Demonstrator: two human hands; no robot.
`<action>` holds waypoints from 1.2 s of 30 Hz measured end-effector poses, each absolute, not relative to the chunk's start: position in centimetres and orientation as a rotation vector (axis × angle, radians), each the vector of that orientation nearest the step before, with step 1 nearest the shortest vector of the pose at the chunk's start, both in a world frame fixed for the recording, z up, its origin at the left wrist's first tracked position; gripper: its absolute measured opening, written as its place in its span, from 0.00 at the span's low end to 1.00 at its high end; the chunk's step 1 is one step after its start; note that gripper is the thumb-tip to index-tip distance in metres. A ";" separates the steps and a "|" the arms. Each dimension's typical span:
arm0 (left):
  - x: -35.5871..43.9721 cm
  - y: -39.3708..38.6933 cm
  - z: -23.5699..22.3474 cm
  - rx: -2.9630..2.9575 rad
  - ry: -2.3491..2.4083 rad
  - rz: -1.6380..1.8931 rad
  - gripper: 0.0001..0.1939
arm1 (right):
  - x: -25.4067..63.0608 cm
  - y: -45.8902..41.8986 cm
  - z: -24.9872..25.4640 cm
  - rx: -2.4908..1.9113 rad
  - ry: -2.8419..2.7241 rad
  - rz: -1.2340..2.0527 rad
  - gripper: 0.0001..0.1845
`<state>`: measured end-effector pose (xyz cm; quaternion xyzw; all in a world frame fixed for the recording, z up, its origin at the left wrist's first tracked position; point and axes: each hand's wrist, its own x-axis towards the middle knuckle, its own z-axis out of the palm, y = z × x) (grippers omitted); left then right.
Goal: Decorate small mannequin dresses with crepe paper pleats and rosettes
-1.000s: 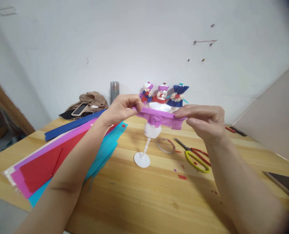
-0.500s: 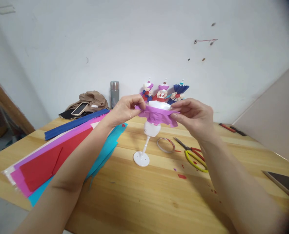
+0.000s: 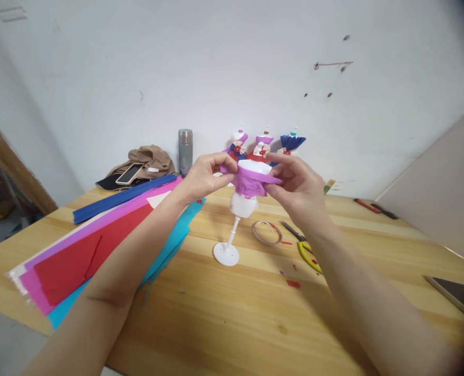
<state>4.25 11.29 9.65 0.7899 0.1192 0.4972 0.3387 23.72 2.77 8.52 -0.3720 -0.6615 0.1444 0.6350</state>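
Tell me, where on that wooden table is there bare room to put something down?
The widest bare patch of the wooden table lies near the front edge, between the person's forearms, below the white mannequin stand. The left is covered by coloured paper sheets. Right of the stand it is crowded: a tape ring, yellow-handled scissors and red scraps.

Both bare forearms reach forward from the lower corners and come together in the middle. The left hand (image 3: 204,175) is raised, its wrist bent a little, thumb and fingers pinched together at the tips. The right hand (image 3: 297,185) faces it, fingers curled, thumb and forefinger also closed. The two hands are near each other, not touching.
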 end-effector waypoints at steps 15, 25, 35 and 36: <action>5.5 11.6 8.8 1.840 0.259 1.224 0.28 | 23.2 3.9 7.1 -0.804 -1.343 0.499 0.21; 6.1 11.8 7.6 1.690 0.243 1.092 0.49 | 22.6 4.2 6.3 -0.707 -1.322 0.629 0.17; 6.7 10.5 7.9 1.544 0.244 1.125 0.38 | 20.9 3.1 6.6 -0.711 -1.288 0.610 0.15; 6.8 10.4 7.9 1.523 0.244 1.111 0.36 | 20.7 3.0 6.5 -0.720 -1.282 0.607 0.16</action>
